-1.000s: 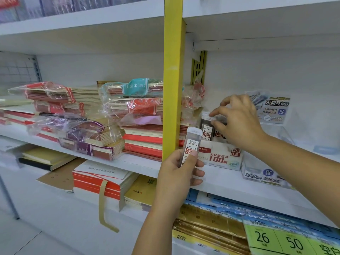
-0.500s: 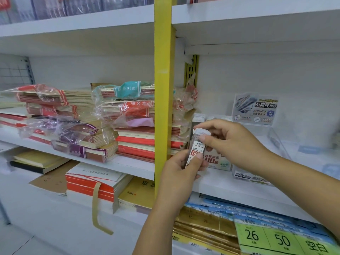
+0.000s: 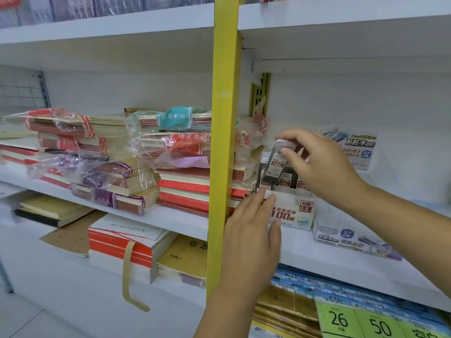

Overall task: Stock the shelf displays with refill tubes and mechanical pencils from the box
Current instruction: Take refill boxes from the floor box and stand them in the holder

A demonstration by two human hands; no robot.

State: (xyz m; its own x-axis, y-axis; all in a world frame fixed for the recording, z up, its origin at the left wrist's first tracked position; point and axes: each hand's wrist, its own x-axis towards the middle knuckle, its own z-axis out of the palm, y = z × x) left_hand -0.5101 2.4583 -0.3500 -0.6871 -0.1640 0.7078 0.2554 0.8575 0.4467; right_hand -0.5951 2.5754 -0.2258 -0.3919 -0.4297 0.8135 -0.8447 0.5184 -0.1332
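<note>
Head view shows us mid-stocking at the white shelf (image 3: 305, 242). Our right hand (image 3: 319, 164) pinches one refill tube (image 3: 277, 162) by its white cap, holding it tilted just above the display box (image 3: 292, 213), which stands on the shelf beside the yellow upright (image 3: 224, 142). Several tubes already stand in that box, so we judge part of the refill job done; this one is not yet seated. Our left hand (image 3: 253, 230) is open and empty, fingers spread near the box front. Beside the box sits a clear pencil display (image 3: 351, 237); whether it holds pencils we cannot tell, and the supply box is out of sight.
</note>
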